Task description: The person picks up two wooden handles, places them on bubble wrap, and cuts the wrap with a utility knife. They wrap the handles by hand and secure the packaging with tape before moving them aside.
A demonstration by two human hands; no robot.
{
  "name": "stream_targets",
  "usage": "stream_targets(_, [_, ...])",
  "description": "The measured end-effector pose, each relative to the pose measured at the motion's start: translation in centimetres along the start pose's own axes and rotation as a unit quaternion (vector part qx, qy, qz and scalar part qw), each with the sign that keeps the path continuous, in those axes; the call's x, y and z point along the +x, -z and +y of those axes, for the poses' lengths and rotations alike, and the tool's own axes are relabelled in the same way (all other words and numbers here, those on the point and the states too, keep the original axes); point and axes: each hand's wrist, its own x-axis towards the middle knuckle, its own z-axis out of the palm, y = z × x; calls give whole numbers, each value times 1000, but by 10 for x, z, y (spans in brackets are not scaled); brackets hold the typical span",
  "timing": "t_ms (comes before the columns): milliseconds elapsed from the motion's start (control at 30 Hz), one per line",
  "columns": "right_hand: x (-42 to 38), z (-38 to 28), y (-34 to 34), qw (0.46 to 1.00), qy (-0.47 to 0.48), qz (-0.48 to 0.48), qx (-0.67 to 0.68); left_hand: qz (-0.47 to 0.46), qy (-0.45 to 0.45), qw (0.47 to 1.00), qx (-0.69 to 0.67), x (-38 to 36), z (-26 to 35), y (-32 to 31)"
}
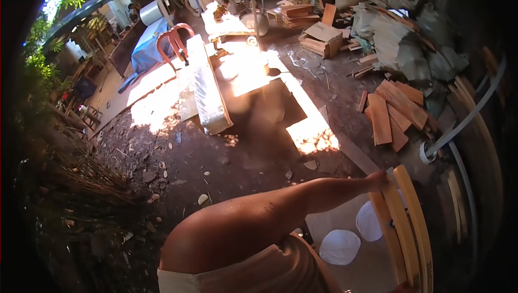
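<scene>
My left arm reaches across the lower view, and my left hand [379,179] grips the upper end of some long yellowish wooden slats [400,225]. The slats lie side by side with narrow gaps and look bowed through the wide lens. Dark printing shows near the low end of the outer one. At the bottom edge, a sliver of what seems to be my right hand [403,288] is against their lower end; its fingers are cut off. Beside the slats, a white round piece [340,247] and a second white piece [368,222] lie on a flat board [364,271].
Loose reddish planks [391,110] lie on the dirt to the right, near stuffed sacks [391,47]. A pale hose [469,115] curves along the right side. Ahead are a long wrapped beam [208,96] and a red chair [175,42]. Dry twigs [91,179] lie left.
</scene>
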Motion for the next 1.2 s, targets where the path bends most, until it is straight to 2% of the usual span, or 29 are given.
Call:
stream_targets(33, [8,4,2,1000,11,-15,12,8,-1,1000,6,-5,2,3])
stream_targets(100, [9,22,-3,999,4,-36,17,-27,38,989,-141,-9,-4,3])
stream_targets(267, [-32,15,-14,991,27,-127,10,-28,-6,985,-168,-30,-20,22])
stream_targets(300, [-44,13,-17,989,36,-145,11,-21,-23,984,-178,-43,-20,34])
stream_targets(367, [-72,4,-23,982,54,-182,7,-66,-36,984,-163,-98,0,76])
stream_targets(433, [-104,-7,-26,973,75,-220,-1,-20,-84,963,-254,-125,-20,95])
stream_targets(500, [-146,-16,-41,965,92,-244,-2,-25,-115,934,-336,-156,-52,131])
stream_targets(533, [-174,-14,-59,963,67,-259,32,-9,-107,940,-324,-180,-65,152])
stream_targets(567, [-207,-17,-78,958,41,-276,65,-20,-110,912,-395,-194,-98,174])
stream_targets(600, [-247,-24,-99,955,45,-286,68,74,-120,929,-341,-210,-121,194])
stream_targets(633, [-292,-35,-122,912,181,-347,-120,22,-148,918,-368,-241,-140,220])
stream_targets(667, [-328,-44,-141,815,311,-386,-301,76,-93,929,-350,-282,-145,240])
stream_targets(700, [-355,-38,-157,807,324,-395,-295,54,-131,933,-330,-309,-173,265])
stream_targets(733, [-382,-22,-171,883,125,-445,-78,110,-117,940,-301,-338,-196,280])
stream_targets(767, [-411,-13,-184,874,-95,-457,139,107,-96,957,-252,-377,-214,303])
stream_targets(800, [-445,-11,-195,867,-94,-470,139,108,-131,962,-214,-420,-232,321])
stream_targets(833, [-483,-7,-206,828,-119,-532,132,169,-121,968,-141,-448,-266,335])
stream_targets(867, [-520,-3,-218,785,-143,-590,124,212,-105,962,-137,-484,-285,345])
stream_targets(900, [-554,6,-231,778,-150,-597,125,259,-84,955,-120,-523,-299,352])
stream_targets(967, [-623,30,-255,664,-270,-679,157,318,-48,941,-109,-598,-333,360])
stream_targets(1033, [-705,49,-276,604,-286,-729,148,446,-50,888,-106,-671,-364,365])
stream_targets(1067, [-737,66,-284,561,-323,-746,157,455,-41,884,-103,-706,-371,368])
stream_targets(1100, [-784,71,-291,526,-351,-758,161,528,-71,841,91,-738,-373,367])
stream_targets(1133, [-835,70,-292,499,-347,-781,143,573,-100,763,281,-764,-377,366])
stream_targets(1167, [-875,71,-291,471,-340,-804,124,593,-100,739,305,-788,-388,364])
stream_targets(1200, [-899,92,-291,454,-387,-796,106,611,-99,713,330,-811,-402,360])
